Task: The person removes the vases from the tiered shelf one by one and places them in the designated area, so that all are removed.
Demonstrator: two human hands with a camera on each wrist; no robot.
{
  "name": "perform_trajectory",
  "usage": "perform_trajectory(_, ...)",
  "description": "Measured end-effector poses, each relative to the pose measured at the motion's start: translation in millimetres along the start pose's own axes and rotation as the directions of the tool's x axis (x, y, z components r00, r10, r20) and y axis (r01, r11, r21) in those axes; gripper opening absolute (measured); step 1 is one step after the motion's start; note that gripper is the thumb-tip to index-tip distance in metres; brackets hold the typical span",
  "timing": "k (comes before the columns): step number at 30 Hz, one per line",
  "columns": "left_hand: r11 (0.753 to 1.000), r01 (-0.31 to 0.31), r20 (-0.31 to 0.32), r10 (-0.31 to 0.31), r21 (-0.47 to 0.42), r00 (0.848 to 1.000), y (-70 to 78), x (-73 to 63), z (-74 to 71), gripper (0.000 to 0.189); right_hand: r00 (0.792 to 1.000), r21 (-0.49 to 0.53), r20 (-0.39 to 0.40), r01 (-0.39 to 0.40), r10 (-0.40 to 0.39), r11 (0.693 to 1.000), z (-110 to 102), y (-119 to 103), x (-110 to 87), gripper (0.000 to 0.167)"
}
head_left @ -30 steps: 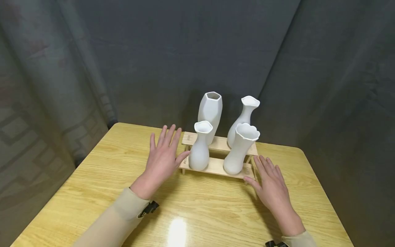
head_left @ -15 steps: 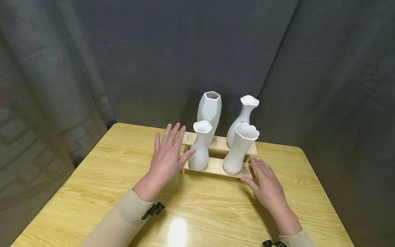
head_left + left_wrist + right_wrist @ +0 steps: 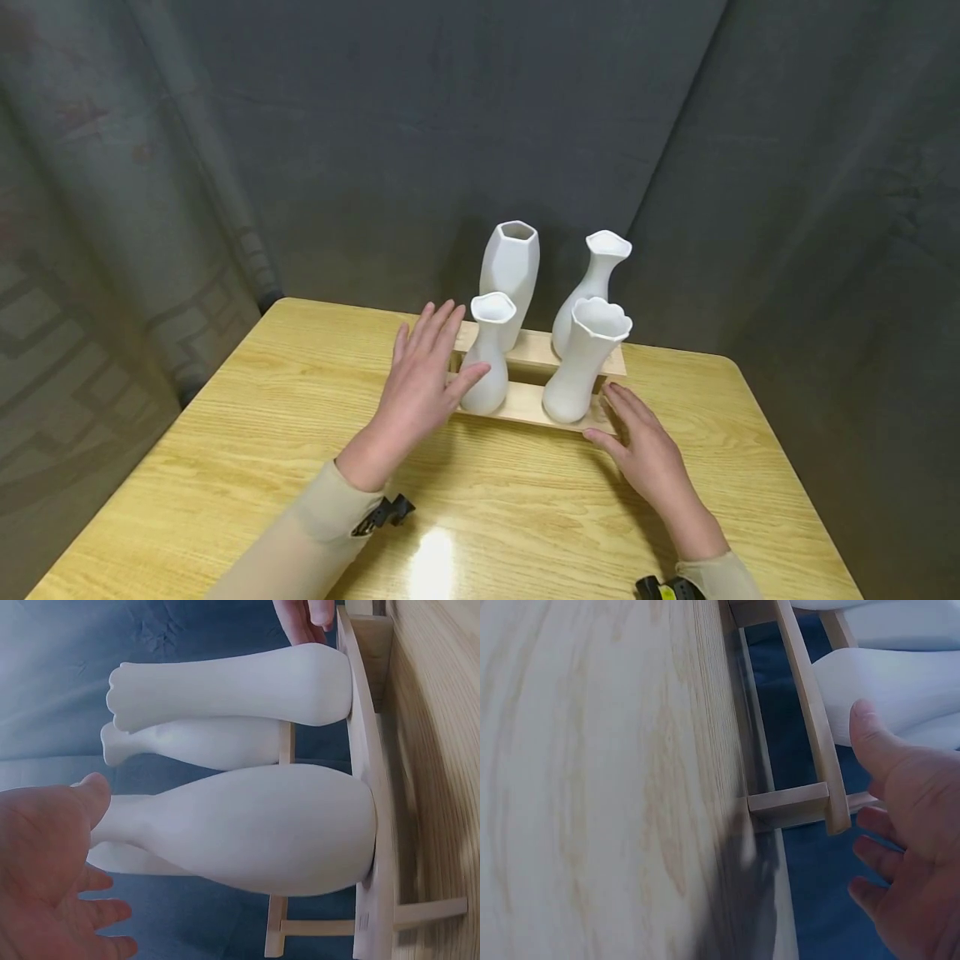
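Note:
A two-tier wooden rack [image 3: 525, 406] holds white vases. On the lower tier stand a slim-necked vase [image 3: 489, 346] at left and a scalloped-rim vase [image 3: 585, 367] at right. Behind them, on the upper tier, are a faceted vase [image 3: 511, 271] and another slim-necked vase [image 3: 590, 287]. My left hand [image 3: 418, 379], fingers extended, is beside the front left vase, its thumb overlapping that vase's body in the head view and lying by the neck in the left wrist view. My right hand [image 3: 647, 452] is at the rack's right end, fingers loosely bent, gripping nothing.
The rack stands towards the back of a wood-grain table [image 3: 510, 517]. Grey curtains [image 3: 420, 150] hang behind the table and along both sides. A black strap device [image 3: 384, 514] sits at my left wrist, another [image 3: 667, 589] at my right.
My left hand has moved right, closer to the front left vase. My right hand has shifted slightly left towards the rack's end, its fingers a little more bent. The vases stay put.

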State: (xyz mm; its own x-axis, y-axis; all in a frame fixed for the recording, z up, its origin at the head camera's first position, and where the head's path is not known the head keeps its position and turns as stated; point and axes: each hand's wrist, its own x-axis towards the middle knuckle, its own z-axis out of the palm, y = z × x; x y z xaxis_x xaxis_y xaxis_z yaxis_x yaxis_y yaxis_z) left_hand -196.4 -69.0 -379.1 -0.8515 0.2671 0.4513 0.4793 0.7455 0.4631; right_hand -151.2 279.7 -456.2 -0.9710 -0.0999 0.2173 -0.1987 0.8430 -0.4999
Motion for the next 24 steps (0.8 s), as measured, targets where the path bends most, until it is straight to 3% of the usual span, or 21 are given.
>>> perform_trajectory(13,0.996,-0.02,-0.028,0.017,-0.09,0.999,9.4,4.5,7.5,0.085,0.999,0.078,-0.046,0.015,-0.012,0.997,9.3,12.7,2.9,0.077)
perform_trajectory(24,0.986,-0.039,-0.075,0.027,-0.16,0.997,12.6,7.0,14.3,0.08,0.997,0.183,-0.067,-0.021,0.033,0.983,14.6,21.4,2.8,0.073)
